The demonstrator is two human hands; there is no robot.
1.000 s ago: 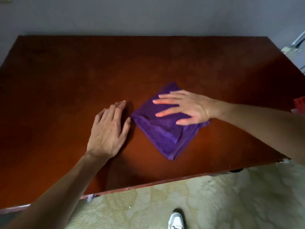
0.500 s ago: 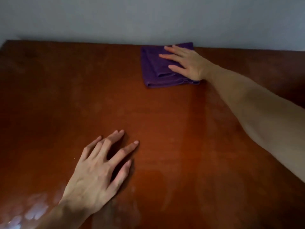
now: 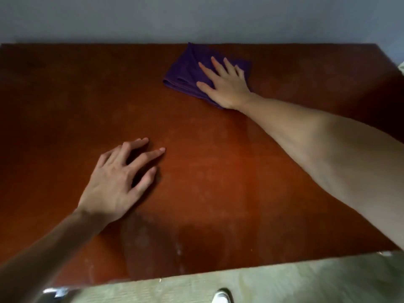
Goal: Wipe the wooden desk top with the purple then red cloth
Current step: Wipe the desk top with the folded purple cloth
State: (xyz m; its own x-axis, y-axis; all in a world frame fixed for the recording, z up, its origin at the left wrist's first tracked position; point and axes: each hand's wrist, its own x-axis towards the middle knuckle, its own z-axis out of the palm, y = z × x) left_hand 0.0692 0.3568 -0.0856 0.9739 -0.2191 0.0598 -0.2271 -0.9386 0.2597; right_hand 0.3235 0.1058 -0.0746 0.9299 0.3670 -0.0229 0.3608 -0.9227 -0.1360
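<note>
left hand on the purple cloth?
No, the left hand rests on bare desk; the right hand presses the purple cloth.

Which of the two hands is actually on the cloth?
The right hand, stretched toward the far edge of the desk, presses flat on the purple cloth. The left hand rests on bare wood, nearer the person.

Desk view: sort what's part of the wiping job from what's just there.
Job: purple cloth; wooden desk top; right hand pressing flat on the cloth; left hand resting on the desk.
Just there: white shoe; pale floor; wall.
</note>
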